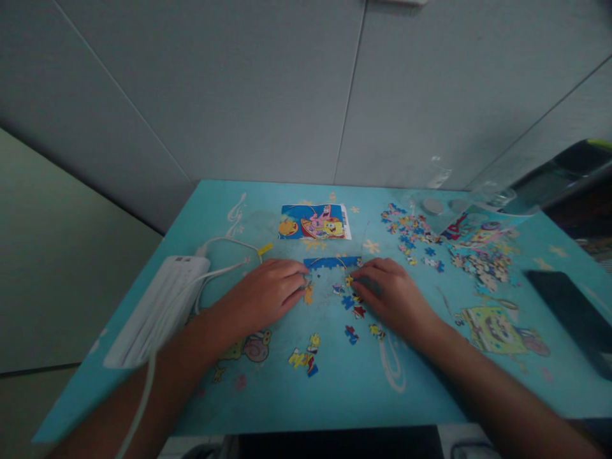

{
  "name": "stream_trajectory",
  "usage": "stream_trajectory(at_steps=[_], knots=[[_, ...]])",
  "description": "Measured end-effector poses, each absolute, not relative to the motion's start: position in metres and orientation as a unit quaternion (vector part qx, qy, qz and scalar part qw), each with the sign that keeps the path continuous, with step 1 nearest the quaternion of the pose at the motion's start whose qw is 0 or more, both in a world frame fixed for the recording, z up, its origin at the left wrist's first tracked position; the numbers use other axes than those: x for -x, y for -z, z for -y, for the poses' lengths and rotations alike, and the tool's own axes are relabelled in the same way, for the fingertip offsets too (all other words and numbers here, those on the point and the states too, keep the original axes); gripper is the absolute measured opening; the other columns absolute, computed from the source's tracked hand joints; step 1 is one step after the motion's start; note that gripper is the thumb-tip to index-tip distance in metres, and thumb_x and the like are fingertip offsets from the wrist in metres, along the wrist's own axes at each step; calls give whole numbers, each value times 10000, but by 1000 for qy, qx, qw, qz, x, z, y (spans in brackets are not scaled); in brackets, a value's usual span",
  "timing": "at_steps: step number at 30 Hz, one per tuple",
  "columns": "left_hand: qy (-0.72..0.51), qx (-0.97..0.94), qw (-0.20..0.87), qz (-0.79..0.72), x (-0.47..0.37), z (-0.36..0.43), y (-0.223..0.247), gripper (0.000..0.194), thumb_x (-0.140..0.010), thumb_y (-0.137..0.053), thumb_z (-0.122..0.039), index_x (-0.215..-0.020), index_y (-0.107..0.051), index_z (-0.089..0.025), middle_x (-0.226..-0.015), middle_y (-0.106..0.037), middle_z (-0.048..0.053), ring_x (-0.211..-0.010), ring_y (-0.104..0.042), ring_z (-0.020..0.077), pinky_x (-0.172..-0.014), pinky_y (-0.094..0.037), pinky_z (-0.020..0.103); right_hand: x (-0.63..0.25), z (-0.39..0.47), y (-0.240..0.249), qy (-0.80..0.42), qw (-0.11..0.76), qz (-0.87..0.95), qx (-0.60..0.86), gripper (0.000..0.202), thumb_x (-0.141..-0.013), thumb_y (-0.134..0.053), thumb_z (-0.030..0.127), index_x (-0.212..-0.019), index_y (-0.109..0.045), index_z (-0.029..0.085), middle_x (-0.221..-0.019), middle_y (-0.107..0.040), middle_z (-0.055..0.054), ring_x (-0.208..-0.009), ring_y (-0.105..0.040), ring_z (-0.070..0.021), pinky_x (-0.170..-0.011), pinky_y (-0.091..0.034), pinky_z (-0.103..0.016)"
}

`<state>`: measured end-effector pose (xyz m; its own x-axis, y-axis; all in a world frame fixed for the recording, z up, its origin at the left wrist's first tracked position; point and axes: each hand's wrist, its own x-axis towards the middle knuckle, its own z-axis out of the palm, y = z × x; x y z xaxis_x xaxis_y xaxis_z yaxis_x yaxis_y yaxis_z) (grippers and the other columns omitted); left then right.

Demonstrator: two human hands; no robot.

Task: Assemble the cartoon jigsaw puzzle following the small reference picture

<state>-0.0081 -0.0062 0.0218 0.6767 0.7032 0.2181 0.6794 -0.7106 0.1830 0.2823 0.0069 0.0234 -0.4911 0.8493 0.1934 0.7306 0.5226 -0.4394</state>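
A joined strip of blue jigsaw puzzle pieces (329, 262) lies mid-table between my hands. My left hand (275, 290) rests at its left end, fingers drawn together, with an orange-yellow puzzle piece (308, 294) just below the fingertips. What those fingertips grip is hidden. At the right end, my right hand (386, 290) pinches a small yellow puzzle piece (349, 280) between thumb and fingers. Loose blue and red pieces (358, 312) lie beneath that hand. Nearer the front is a small joined cluster of yellow pieces (305, 358). Behind the strip sits the reference picture (313, 222).
A heap of loose pieces (482, 264) lies at the right beside a clear plastic bag (478, 223). A black phone (571, 315) is at the right edge. On the left, a white power strip (157, 312) has cables crossing my left forearm. A grey wall (268, 95) borders the back.
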Motion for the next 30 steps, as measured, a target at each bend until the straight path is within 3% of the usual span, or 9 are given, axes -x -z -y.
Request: stream_trajectory(at_steps=[6,9,12,15,25,30], knots=[[-135,-913,38,-382,7,7,-22,145,-974,-603,-218,-1059,-710,-171,-1209,-694,89,-1081,-669,235,-967,-553,415,-284,-8,-32,-277,204,794,502,94,-930,-657,256,-900,-742,228,-858,-749,-25,-755,-682,-193,-728,-542,-344],[-136,-915,35,-379,8,6,-21,148,-979,-592,-220,-1058,-709,-176,-1211,-693,85,-1081,-670,229,-966,-552,407,-291,-12,-38,-332,241,749,520,147,-924,-667,319,-985,-763,226,-832,-755,-24,-687,-671,-173,-639,-539,-307],[-137,-917,41,-372,9,6,-19,153,-982,-585,-217,-1062,-707,-171,-1217,-689,87,-1091,-668,235,-974,-552,424,-305,-21,-43,-313,317,715,539,298,-924,-672,363,-1180,-744,230,-860,-760,-32,-705,-671,-175,-641,-545,-314],[-145,-915,45,-374,10,6,-18,163,-985,-577,-213,-1075,-708,-174,-1215,-688,83,-1088,-668,242,-969,-556,439,-316,-28,-48,-320,359,672,564,312,-905,-691,387,-1165,-768,233,-897,-782,-42,-723,-685,-182,-662,-559,-334],[-157,-911,58,-378,10,5,-14,193,-1000,-546,-212,-1098,-708,-177,-1204,-688,80,-1093,-667,244,-977,-554,457,-310,-24,-61,-371,338,631,592,312,-843,-738,398,-1057,-814,183,-695,-751,-27,-582,-636,-149,-576,-535,-288],[-165,-911,56,-374,9,6,-15,189,-1000,-546,-210,-1082,-711,-171,-1194,-691,83,-1078,-670,244,-961,-560,451,-309,-23,-60,-388,323,641,578,311,-853,-725,402,-1080,-809,206,-853,-797,-39,-680,-687,-173,-651,-566,-316]])
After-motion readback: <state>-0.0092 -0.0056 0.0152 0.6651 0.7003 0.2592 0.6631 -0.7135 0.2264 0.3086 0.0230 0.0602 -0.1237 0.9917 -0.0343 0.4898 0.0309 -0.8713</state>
